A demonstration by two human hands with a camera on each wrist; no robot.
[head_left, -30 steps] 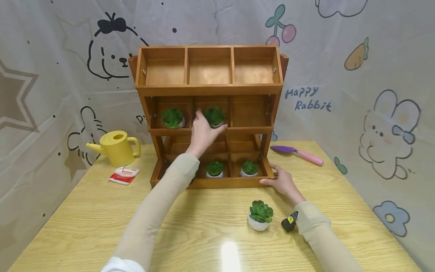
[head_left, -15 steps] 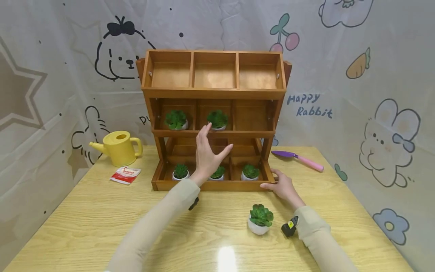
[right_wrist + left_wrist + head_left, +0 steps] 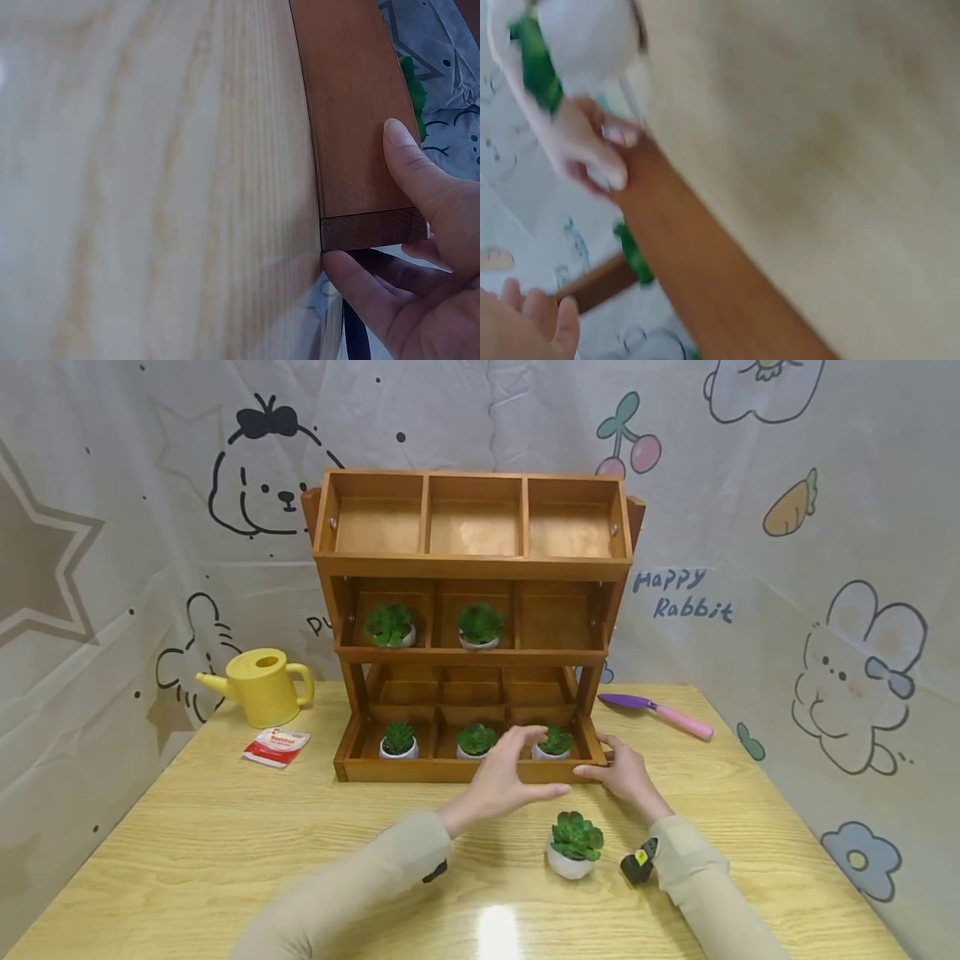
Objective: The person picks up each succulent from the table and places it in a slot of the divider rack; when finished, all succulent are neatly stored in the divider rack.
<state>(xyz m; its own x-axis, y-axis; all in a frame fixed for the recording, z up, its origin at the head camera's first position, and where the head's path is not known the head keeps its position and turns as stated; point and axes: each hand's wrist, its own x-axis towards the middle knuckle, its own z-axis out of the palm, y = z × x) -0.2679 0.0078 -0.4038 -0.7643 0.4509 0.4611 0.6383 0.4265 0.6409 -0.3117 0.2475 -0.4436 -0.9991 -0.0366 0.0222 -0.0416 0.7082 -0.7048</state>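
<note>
My left hand (image 3: 501, 785) is in the air in front of the wooden shelf's bottom tier, its thumb and fingers spread wide around nothing. Just right of and below it, a potted succulent (image 3: 574, 843) in a white pot stands on the table; the left wrist view catches its pot (image 3: 589, 37) blurred. My right hand (image 3: 628, 779) grips the lower right corner of the three-tier wooden shelf (image 3: 472, 770). In the right wrist view the thumb (image 3: 405, 146) presses the front board, with the other fingers around its end.
Two potted succulents sit in the middle tier, in the left (image 3: 390, 625) and centre (image 3: 480, 625) compartments. Three more plants (image 3: 399, 739) fill the bottom row. On the left are a yellow watering can (image 3: 262, 687) and a red-white packet (image 3: 276, 747). A purple trowel with pink handle (image 3: 678, 721) lies right.
My left hand has let go of the succulent in the middle tier's centre compartment and come down and right toward the plant on the table. The right hand keeps its hold on the corner.
</note>
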